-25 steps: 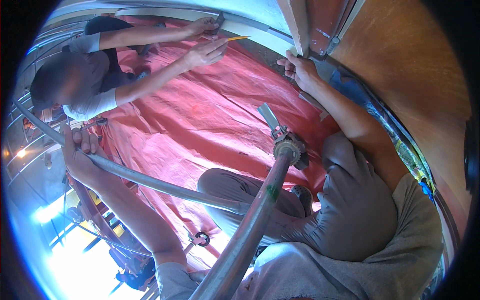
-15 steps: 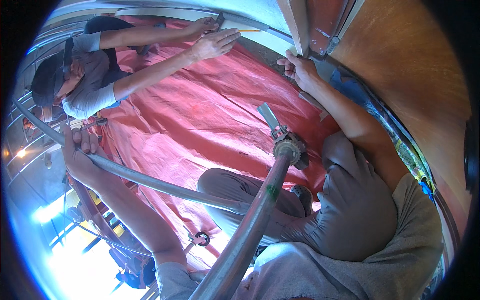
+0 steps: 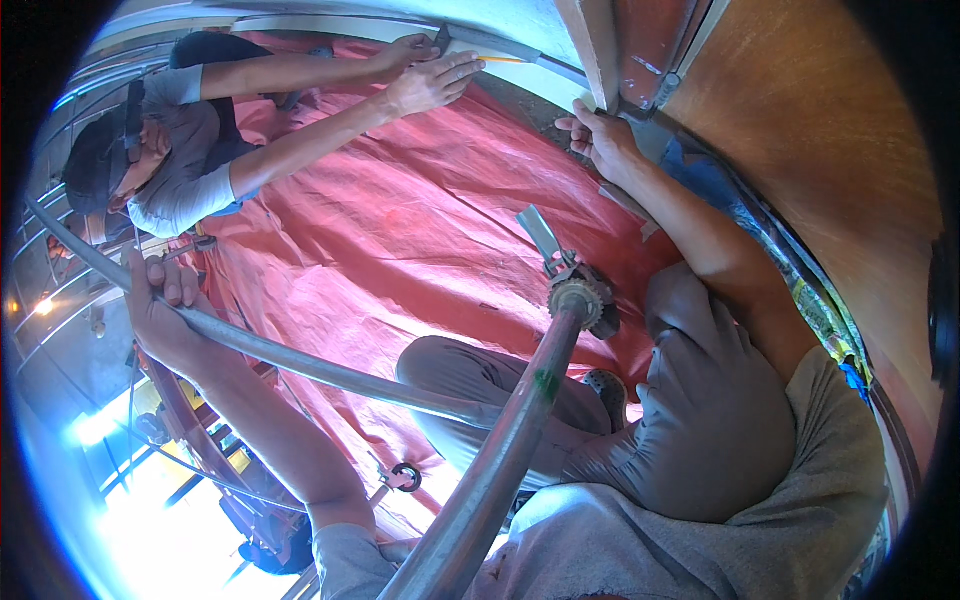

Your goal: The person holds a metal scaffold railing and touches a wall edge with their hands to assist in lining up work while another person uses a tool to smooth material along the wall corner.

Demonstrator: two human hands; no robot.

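Note:
My left hand [image 3: 165,310] is closed round a grey metal pipe [image 3: 270,352] that slants across the left side. At the top, my right hand [image 3: 600,140] has its fingers curled and its thumb against the foot of a pale upright post [image 3: 592,50]; what it grips, if anything, is hidden. A long dark grey strip [image 3: 545,62] lies along a white board [image 3: 480,72] and ends close to that hand. Across from me, a co-worker's hand [image 3: 432,84] holds a yellow pencil [image 3: 505,59] by the strip, and their other hand [image 3: 405,55] is at a dark blade-like piece [image 3: 442,40].
Between my arms stands a thick metal pole [image 3: 500,455] with a toothed collar and clamp [image 3: 578,292] at its end. A wrinkled red sheet [image 3: 390,215] covers the floor. A brown wooden panel [image 3: 820,150] rises at right. Metal tubing and a small wheel [image 3: 405,477] are at left.
The co-worker's pencil hand has shifted slightly, and the pencil now tilts a little differently against the board. My hands and the pipe stay where they were.

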